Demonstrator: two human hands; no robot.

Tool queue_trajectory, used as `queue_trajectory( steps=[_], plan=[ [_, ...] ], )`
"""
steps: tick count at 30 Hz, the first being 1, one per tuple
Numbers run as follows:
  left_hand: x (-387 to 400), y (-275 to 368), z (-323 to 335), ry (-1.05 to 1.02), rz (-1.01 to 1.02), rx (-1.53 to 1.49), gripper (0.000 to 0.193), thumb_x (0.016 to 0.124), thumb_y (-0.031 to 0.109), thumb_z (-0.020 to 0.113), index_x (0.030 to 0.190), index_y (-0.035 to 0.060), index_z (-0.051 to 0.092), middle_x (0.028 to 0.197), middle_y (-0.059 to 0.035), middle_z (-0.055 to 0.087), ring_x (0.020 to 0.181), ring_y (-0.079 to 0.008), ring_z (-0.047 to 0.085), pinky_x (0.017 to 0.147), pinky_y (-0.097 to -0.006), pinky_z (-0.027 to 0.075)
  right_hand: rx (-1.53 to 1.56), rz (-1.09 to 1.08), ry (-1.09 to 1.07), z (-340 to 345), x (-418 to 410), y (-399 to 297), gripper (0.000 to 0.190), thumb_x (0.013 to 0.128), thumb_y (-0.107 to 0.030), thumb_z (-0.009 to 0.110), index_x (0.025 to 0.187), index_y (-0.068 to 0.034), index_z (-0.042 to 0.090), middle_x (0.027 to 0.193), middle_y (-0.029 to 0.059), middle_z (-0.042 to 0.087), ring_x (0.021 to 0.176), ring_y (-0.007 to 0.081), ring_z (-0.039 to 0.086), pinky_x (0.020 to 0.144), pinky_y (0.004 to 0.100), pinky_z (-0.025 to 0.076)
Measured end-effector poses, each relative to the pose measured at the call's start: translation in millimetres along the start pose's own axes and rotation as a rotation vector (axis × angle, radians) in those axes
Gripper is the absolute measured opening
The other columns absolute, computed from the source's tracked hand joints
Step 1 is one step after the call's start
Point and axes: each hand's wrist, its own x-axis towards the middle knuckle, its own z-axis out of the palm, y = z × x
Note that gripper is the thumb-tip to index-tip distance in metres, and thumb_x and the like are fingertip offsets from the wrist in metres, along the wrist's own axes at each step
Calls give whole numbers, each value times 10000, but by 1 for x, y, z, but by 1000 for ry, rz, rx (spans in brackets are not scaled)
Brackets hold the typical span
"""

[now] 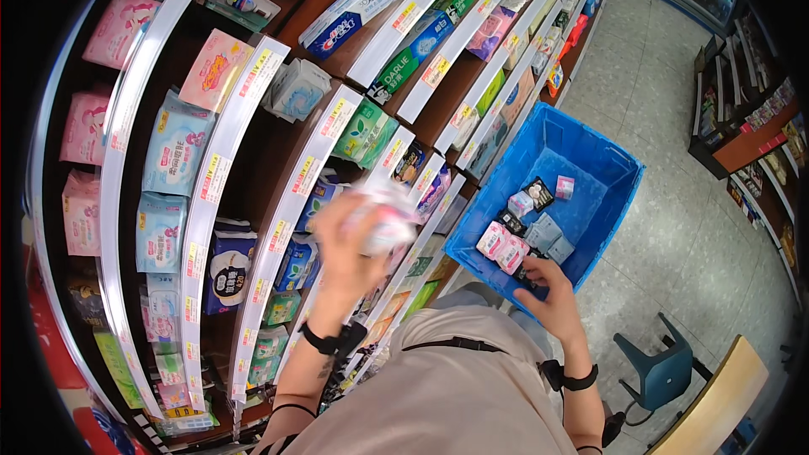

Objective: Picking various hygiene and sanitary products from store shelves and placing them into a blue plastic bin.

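My left hand (pixel 344 234) is raised in front of the shelves, its fingers closed around a white and pink package (pixel 389 221) that is blurred. Over the near rim of a blue plastic crate (pixel 616 215) is my right hand (pixel 550 297), fingers apart and nothing seen in them. Just beyond its fingertips, pink and white packs (pixel 502 246) lie inside the crate. Beside those are grey-blue packs (pixel 547 234), a black pack (pixel 539 193) and a small pink and white box (pixel 565 187). Whether the right fingertips touch the packs I cannot tell.
Tiered shelves with price strips (pixel 246 95) run along my left, holding sanitary pad packs (pixel 177 145) and toothpaste boxes (pixel 357 9). A dark green plastic stool (pixel 657 360) and a wooden board (pixel 708 398) are at the lower right. Another shelf unit (pixel 746 114) stands across the tiled floor (pixel 670 82).
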Motion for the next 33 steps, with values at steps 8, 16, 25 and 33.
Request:
queue_trajectory(
  steps=[8,16,25,33],
  plan=[
    [-47,70,59,-794,-306,-776,756,749,120,809,1415,29,462,1278,-205,577,1214,-401,551,1023,-456,462,20,-222,-264,26,19,-29,863,733,-210,879,1470,-59,455,1317,157,607,1177,278,612,1002,360,484],
    [-107,28,56,-814,-439,-540,476,826,153,811,1241,14,624,1175,-161,645,1073,-283,649,971,-394,490,326,798,63,31,23,177,553,785,-270,846,1198,13,612,1003,84,689,875,187,687,736,377,590],
    [-146,40,2,-1285,-617,-1108,137,878,138,783,965,36,756,889,-74,731,862,-181,681,804,-306,519,911,823,271,0,114,299,334,885,-179,758,1144,-9,632,1024,110,701,927,264,707,785,360,591],
    [-133,48,-11,-1209,-659,-1291,177,905,172,753,1020,36,742,910,-80,721,835,-177,683,775,-308,534,597,702,332,19,143,277,327,892,-165,711,1145,23,625,953,130,668,826,278,708,660,317,582]
  ],
)
